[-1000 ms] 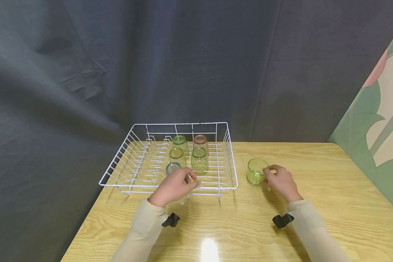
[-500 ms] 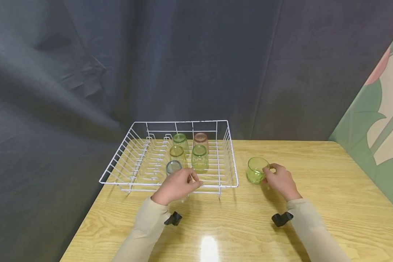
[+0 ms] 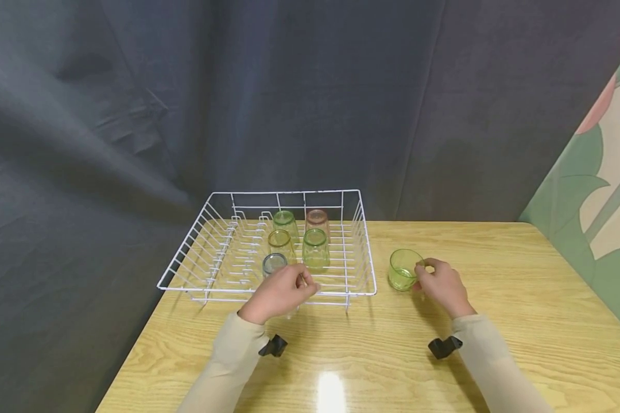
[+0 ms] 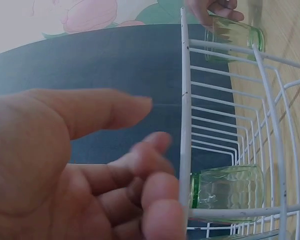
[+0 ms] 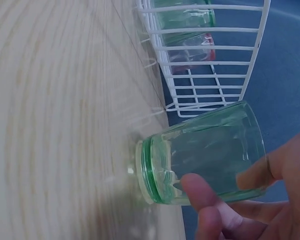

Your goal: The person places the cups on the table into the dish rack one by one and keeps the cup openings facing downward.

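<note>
My right hand [image 3: 444, 288] pinches a clear green drinking glass [image 3: 402, 279] near its rim, thumb on one side and fingers on the other. Mouth up, the glass has its base at the tabletop, right of the white wire dish rack [image 3: 363, 295]. Over the rack's front edge hovers my left hand [image 3: 279, 293], fingers loosely curled with nothing between them. In the left wrist view its thumb and fingertips [image 4: 162, 212] are apart, beside the rack's top wire. Just behind it a bluish-grey glass [image 3: 274, 263] stands upside down, partly hidden by the hand.
Upside down in the rack are also a yellow glass [image 3: 280, 245], a pink glass [image 3: 317, 219] and two green ones, a front one [image 3: 315, 252] and a back one [image 3: 285, 222]. A dark curtain [image 3: 310, 103] hangs behind the wooden table [image 3: 372, 361]; a flowered panel [image 3: 599, 229] stands at right.
Both hands stay nearly where they were, the right still holding the green glass, which has shifted very slightly. The head view has moved a little since the first frame.
</note>
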`<state>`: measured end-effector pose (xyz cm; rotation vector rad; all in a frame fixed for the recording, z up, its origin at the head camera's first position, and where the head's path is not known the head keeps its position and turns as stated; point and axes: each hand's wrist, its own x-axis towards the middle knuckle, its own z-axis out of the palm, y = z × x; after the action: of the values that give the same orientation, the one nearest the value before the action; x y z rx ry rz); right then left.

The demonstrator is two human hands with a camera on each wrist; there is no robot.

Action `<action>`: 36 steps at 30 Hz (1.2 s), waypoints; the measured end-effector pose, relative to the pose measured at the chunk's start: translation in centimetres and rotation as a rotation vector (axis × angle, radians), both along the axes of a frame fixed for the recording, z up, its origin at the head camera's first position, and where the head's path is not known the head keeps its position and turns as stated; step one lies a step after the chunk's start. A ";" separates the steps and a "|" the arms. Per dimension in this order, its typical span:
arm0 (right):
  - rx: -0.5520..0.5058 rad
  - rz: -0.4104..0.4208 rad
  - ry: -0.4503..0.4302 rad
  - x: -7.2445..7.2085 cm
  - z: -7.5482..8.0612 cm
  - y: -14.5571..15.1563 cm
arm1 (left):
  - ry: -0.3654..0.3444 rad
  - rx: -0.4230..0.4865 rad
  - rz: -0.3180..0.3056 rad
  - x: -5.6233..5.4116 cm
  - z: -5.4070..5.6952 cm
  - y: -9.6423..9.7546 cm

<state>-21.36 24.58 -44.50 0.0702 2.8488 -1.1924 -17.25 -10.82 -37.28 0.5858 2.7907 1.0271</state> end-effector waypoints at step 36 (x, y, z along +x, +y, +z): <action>-0.095 -0.025 0.325 4.6 6.6 -3.7 | 0.012 0.206 -0.083 0.8 0.2 2.5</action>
<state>-16.80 20.85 -37.88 -0.1015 3.0617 -1.4658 -16.45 -8.29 -37.08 0.7259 2.6637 1.3063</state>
